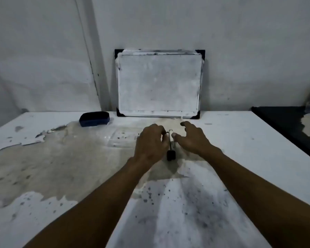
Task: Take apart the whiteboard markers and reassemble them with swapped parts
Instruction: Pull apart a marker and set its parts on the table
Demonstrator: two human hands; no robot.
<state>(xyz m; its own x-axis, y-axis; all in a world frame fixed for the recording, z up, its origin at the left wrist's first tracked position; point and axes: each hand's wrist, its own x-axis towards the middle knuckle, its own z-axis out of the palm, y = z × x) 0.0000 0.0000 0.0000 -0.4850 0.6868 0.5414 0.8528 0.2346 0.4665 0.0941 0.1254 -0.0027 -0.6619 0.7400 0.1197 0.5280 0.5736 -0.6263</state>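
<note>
One whiteboard at twelve o'clock, one eraser at ten, two markers side by side, white barrels, black caps. Left hand curled narrow, right hand spread wide, both flanking them.

Markers' far ends behind the left hand, their count and each grip blurred

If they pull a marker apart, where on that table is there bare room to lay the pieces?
Bare room: the table right of the right hand, and the near stretch between the forearms. Crowded: around the markers, left hand, clear tray, eraser and whiteboard.
</note>
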